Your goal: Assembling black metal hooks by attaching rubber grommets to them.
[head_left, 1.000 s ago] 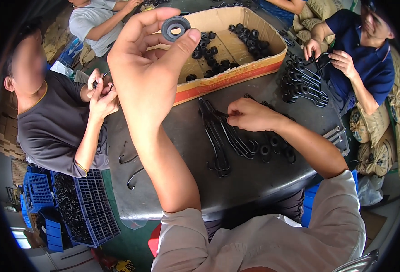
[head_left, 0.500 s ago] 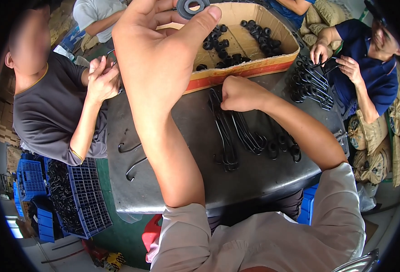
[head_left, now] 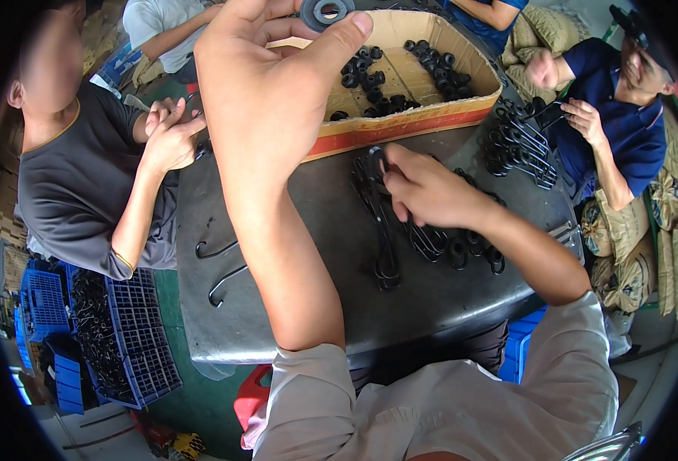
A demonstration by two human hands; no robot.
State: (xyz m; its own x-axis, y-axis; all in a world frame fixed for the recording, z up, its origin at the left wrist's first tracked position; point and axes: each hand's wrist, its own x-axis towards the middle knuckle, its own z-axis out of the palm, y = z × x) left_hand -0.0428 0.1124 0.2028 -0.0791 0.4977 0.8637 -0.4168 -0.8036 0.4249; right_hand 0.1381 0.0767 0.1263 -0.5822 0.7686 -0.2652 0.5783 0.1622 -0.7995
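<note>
Near the top edge, my left hand (head_left: pixel 266 92) is closed on a black rubber ring (head_left: pixel 327 11), pinched between thumb and fingers. Over the table's middle, my right hand (head_left: pixel 439 188) has its fingers curled together at the upper ends of a bundle of black metal hooks (head_left: pixel 385 257). It seems to grip one hook by its end, though the fingers partly hide it. More hooks (head_left: pixel 429 244) lie under and beside that hand, and black rings (head_left: pixel 459 253) show at the ends of some rods to the right. Two single hooks (head_left: pixel 224 284) lie left of my left forearm.
Beyond my hands stands a cardboard box (head_left: pixel 408 123) with several black rubber pieces inside. A co-worker at right handles hooks beside a stack of ringed hooks (head_left: pixel 525 150); another sits at left. Blue crates (head_left: pixel 135 338) of dark parts stand on the floor at left.
My right hand has moved down and toward me from the box's edge, and its fingers have turned to the hooks' ends. My left hand stays nearly still. The right co-worker's hand has lifted away.
</note>
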